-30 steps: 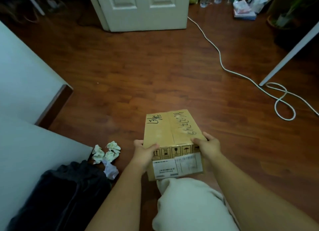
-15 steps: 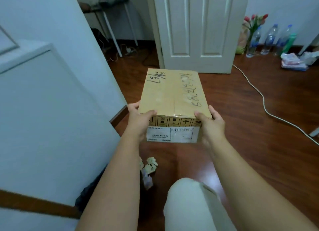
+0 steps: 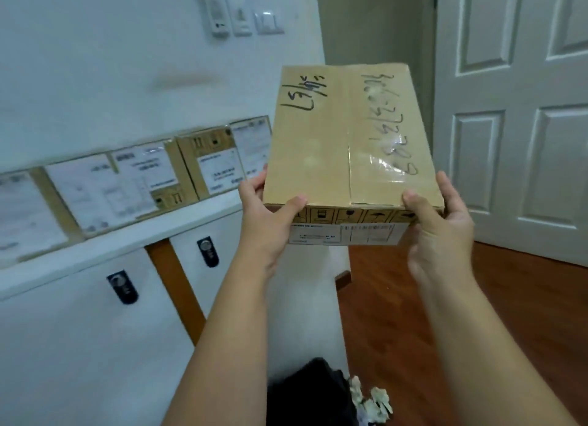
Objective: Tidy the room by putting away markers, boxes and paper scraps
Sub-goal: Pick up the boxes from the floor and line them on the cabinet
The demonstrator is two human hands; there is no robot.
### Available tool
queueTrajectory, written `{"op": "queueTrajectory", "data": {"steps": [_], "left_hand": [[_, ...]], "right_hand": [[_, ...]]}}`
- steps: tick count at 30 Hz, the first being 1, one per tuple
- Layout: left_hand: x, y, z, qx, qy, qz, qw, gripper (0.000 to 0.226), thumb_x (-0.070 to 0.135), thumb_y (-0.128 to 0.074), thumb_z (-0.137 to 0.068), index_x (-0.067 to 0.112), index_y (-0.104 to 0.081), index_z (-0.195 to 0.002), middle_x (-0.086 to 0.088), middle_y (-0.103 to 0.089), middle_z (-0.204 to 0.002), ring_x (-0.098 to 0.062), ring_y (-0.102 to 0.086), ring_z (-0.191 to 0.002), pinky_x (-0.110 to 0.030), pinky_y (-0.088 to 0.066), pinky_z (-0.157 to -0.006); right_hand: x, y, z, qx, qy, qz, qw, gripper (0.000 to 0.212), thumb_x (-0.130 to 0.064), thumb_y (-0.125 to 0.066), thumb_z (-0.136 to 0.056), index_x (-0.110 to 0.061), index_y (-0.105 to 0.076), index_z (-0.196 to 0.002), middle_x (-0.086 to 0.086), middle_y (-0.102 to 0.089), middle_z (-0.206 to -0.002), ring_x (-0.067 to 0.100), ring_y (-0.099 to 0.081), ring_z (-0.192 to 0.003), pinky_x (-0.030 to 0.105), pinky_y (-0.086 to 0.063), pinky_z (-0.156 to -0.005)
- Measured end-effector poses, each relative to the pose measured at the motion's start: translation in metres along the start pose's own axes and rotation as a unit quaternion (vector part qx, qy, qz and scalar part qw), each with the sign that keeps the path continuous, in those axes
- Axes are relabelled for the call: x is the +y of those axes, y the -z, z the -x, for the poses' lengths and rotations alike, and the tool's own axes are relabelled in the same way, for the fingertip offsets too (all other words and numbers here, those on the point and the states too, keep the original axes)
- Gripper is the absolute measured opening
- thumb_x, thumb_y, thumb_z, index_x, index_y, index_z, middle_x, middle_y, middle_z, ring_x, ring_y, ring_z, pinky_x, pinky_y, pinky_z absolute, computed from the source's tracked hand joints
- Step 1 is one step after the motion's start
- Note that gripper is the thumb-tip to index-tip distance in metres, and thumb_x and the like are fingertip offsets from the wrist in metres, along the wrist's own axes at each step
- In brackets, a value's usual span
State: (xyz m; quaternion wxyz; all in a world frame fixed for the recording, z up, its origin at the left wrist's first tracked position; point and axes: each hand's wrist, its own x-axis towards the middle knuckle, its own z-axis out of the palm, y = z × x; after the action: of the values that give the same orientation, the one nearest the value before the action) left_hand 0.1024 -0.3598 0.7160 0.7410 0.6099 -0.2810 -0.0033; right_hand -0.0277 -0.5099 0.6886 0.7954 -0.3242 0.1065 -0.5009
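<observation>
Box (image 3: 346,139) is up at chest height, clear of the floor, near the right end of the white cabinet (image 3: 159,234) top. Your left hand (image 3: 267,222) grips its near-left corner, thumb curled over the top edge; your right hand (image 3: 439,225) grips the near-right corner the same way. Judgement: the two-corner grip keeps it level for sliding onto the cabinet top. Flaps are taped shut, so contents cannot be told. Stored boxes (image 3: 133,183) stand in a row along the cabinet top's back edge, against the wall, all closed. Paper scraps (image 3: 372,400) lie on the floor beside a dark bag (image 3: 305,394), not yet collected.
</observation>
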Motion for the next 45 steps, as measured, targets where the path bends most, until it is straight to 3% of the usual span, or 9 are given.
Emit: {"op": "queueTrajectory", "data": {"steps": [12, 17, 21, 27, 31, 34, 38, 41, 45], "left_hand": [[0.144, 0.203, 0.011, 0.202, -0.132, -0.025, 0.97, 0.068, 0.017, -0.077, -0.077, 0.022, -0.035, -0.131, 0.0, -0.049, -0.135, -0.027, -0.056, -0.122, -0.069, -0.045, -0.092], [0.193, 0.287, 0.022, 0.242, -0.131, -0.074, 0.959, 0.057, 0.005, -0.064, -0.089, 0.021, -0.034, -0.135, 0.006, -0.052, -0.13, -0.022, -0.062, -0.111, -0.065, -0.054, -0.074], [0.22, 0.339, 0.032, 0.265, -0.106, -0.126, 0.95, 0.057, 0.003, -0.063, -0.089, 0.022, -0.038, -0.136, 0.006, -0.052, -0.136, -0.016, -0.063, -0.106, -0.069, -0.05, -0.079], [0.252, 0.421, 0.028, 0.277, -0.075, -0.162, 0.944, 0.058, 0.0, -0.06, -0.091, 0.022, -0.041, -0.141, 0.007, -0.052, -0.14, -0.02, -0.06, -0.115, -0.045, -0.062, -0.066], [0.251, 0.443, 0.003, 0.379, -0.139, -0.248, 0.881, 0.042, 0.015, -0.066, -0.09, 0.023, -0.055, -0.129, 0.008, -0.06, -0.127, -0.014, -0.062, -0.105, -0.033, -0.059, -0.062], [0.232, 0.456, -0.011, 0.451, -0.148, -0.292, 0.831, 0.029, 0.029, -0.069, -0.086, 0.032, -0.06, -0.113, 0.012, -0.067, -0.112, -0.013, -0.065, -0.099, -0.04, -0.059, -0.077], [0.192, 0.474, -0.02, 0.486, -0.08, -0.35, 0.797, 0.025, 0.027, -0.069, -0.086, 0.029, -0.06, -0.109, 0.01, -0.069, -0.108, -0.012, -0.062, -0.092, -0.031, -0.049, -0.081], [0.167, 0.491, -0.025, 0.483, -0.022, -0.35, 0.803, 0.021, 0.027, -0.069, -0.086, 0.027, -0.067, -0.107, 0.008, -0.071, -0.104, -0.016, -0.064, -0.092, -0.036, -0.051, -0.086], [0.166, 0.511, -0.04, 0.478, 0.0, -0.336, 0.811, 0.025, 0.029, -0.071, -0.085, 0.022, -0.073, -0.109, 0.002, -0.073, -0.108, -0.022, -0.068, -0.098, -0.04, -0.053, -0.094]], "right_hand": [[0.062, -0.212, 0.064, -0.307, -0.004, 0.012, 0.952, 0.063, -0.012, -0.07, -0.084, -0.025, -0.046, -0.14, 0.005, -0.053, -0.138, 0.022, -0.052, -0.128, 0.039, -0.046, -0.107], [0.104, -0.296, 0.092, -0.411, -0.013, 0.072, 0.909, 0.078, -0.013, -0.078, -0.074, -0.032, -0.045, -0.141, -0.002, -0.054, -0.139, 0.016, -0.05, -0.13, 0.043, -0.045, -0.108], [0.132, -0.346, 0.112, -0.448, -0.014, 0.106, 0.888, 0.073, -0.001, -0.067, -0.084, -0.032, -0.04, -0.145, -0.017, -0.054, -0.128, 0.003, -0.051, -0.12, 0.039, -0.048, -0.105], [0.157, -0.403, 0.148, -0.478, 0.068, 0.125, 0.867, 0.084, 0.008, -0.052, -0.088, -0.047, -0.023, -0.145, -0.013, -0.038, -0.149, 0.002, -0.045, -0.123, 0.033, -0.049, -0.1], [0.178, -0.434, 0.155, -0.487, 0.176, 0.238, 0.822, 0.076, 0.008, -0.052, -0.083, -0.044, -0.035, -0.136, -0.007, -0.025, -0.157, 0.012, -0.037, -0.138, 0.036, -0.045, -0.107], [0.192, -0.447, 0.153, -0.508, 0.257, 0.317, 0.758, 0.07, 0.0, -0.058, -0.085, -0.04, -0.038, -0.139, -0.007, -0.004, -0.163, 0.011, -0.015, -0.149, 0.028, -0.028, -0.114], [0.221, -0.453, 0.151, -0.507, 0.23, 0.396, 0.73, 0.08, -0.011, -0.064, -0.086, -0.046, -0.023, -0.145, -0.003, -0.013, -0.162, 0.023, -0.029, -0.144, 0.04, -0.032, -0.112], [0.246, -0.448, 0.15, -0.517, 0.196, 0.412, 0.724, 0.087, -0.006, -0.062, -0.085, -0.05, -0.018, -0.146, 0.001, -0.021, -0.159, 0.021, -0.047, -0.127, 0.032, -0.045, -0.097], [0.264, -0.446, 0.143, -0.522, 0.196, 0.486, 0.673, 0.095, -0.009, -0.06, -0.087, -0.058, -0.003, -0.145, -0.004, -0.002, -0.164, 0.025, -0.042, -0.135, 0.039, -0.047, -0.1]]}}
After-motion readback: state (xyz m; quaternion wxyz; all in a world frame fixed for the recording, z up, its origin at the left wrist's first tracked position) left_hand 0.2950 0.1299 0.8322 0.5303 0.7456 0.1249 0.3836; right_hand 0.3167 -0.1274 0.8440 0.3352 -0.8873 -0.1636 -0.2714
